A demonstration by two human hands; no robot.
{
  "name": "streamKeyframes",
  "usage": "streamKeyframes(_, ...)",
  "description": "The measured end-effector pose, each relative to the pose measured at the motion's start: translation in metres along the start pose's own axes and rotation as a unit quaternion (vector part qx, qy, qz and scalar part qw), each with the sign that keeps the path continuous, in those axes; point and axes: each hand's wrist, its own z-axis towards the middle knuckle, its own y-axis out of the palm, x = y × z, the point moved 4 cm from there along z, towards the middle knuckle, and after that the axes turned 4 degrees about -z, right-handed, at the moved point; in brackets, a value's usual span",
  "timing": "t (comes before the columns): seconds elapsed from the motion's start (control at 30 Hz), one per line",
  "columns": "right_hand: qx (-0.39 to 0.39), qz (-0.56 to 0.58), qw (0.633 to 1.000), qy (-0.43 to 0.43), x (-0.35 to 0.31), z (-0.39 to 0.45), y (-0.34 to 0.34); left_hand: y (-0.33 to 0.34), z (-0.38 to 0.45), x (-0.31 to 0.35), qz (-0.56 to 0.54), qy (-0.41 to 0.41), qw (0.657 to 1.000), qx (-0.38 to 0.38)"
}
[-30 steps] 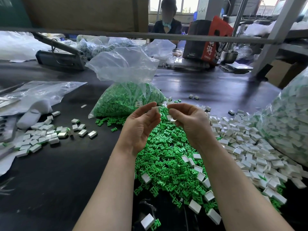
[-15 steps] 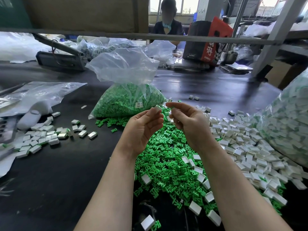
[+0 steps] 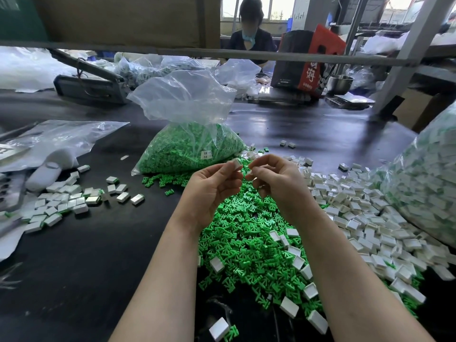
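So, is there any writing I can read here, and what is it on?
Nothing reads clearly.
Red and black box: big white Chinese characters, partly hidden by a bar; small print too small.
Sticker on the bag of green pieces: two lines, blurred.
Paper at the left edge: cut off.

Left: bare black tabletop [image 3: 98, 255], passable.
Ahead: bag of green clips [image 3: 190, 149] blocks.
Right: heap of white housings [image 3: 357, 218] crowds.

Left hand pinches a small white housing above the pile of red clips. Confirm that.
Wrong colour: the head view shows the pile of clips is green, not red. The left hand does pinch the small white housing above it.
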Motion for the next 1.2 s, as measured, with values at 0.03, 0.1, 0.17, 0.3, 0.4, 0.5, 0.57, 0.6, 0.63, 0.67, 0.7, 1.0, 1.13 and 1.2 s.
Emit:
streamKeyframes(0.03, -0.003, 0.007, 1.000, 0.001, -0.001, 0.000, 0.001, 0.000, 0.000, 0.000, 0.013, 0.004, 1.000, 0.001)
streamKeyframes(0.1, -0.009, 0.009, 1.000, -0.006, -0.002, 0.000, 0.003, -0.001, 0.000, 0.001, 0.045, 0.014, 0.999, 0.004)
streamKeyframes(0.17, -0.011, 0.004, 1.000, -0.013, -0.003, 0.000, 0.004, -0.001, 0.000, 0.001, 0.076, 0.023, 0.997, 0.010)
streamKeyframes(0.3, -0.009, -0.021, 1.000, -0.013, -0.003, -0.001, 0.004, -0.003, 0.000, 0.002, 0.135, 0.037, 0.990, 0.009)
streamKeyframes(0.4, -0.031, -0.030, 0.999, -0.003, -0.002, -0.001, 0.005, -0.004, 0.000, 0.002, 0.163, 0.048, 0.986, 0.002)
streamKeyframes(0.5, -0.062, -0.036, 0.997, 0.010, -0.001, -0.002, 0.006, -0.005, 0.001, 0.002, 0.176, 0.049, 0.983, 0.003)
streamKeyframes(0.57, -0.059, -0.046, 0.997, 0.020, 0.001, -0.002, 0.005, -0.009, 0.001, 0.003, 0.193, 0.042, 0.980, 0.007)
streamKeyframes(0.6, -0.049, -0.059, 0.997, 0.025, 0.002, -0.002, 0.004, -0.013, 0.002, 0.004, 0.210, 0.036, 0.977, 0.023)
streamKeyframes(0.63, -0.038, -0.075, 0.996, 0.029, 0.003, -0.002, 0.003, -0.021, 0.003, 0.005, 0.235, 0.032, 0.970, 0.055)
streamKeyframes(0.67, -0.026, -0.089, 0.995, 0.033, 0.004, -0.002, 0.001, -0.033, 0.004, 0.008, 0.270, 0.028, 0.957, 0.104)
streamKeyframes(0.7, -0.014, -0.098, 0.994, 0.039, 0.006, -0.002, 0.000, -0.047, 0.004, 0.011, 0.309, 0.026, 0.937, 0.162)
streamKeyframes(1.0, 0.021, -0.136, 0.987, 0.086, 0.014, 0.001, -0.014, -0.134, -0.005, 0.030, 0.170, 0.080, 0.864, 0.467)
streamKeyframes(1.13, 0.038, -0.145, 0.985, 0.084, 0.013, 0.002, -0.017, -0.114, -0.006, 0.037, 0.350, 0.095, 0.824, 0.435)
streamKeyframes(1.2, 0.044, -0.176, 0.980, 0.083, 0.014, 0.002, -0.020, -0.093, -0.007, 0.037, 0.413, 0.100, 0.835, 0.351)
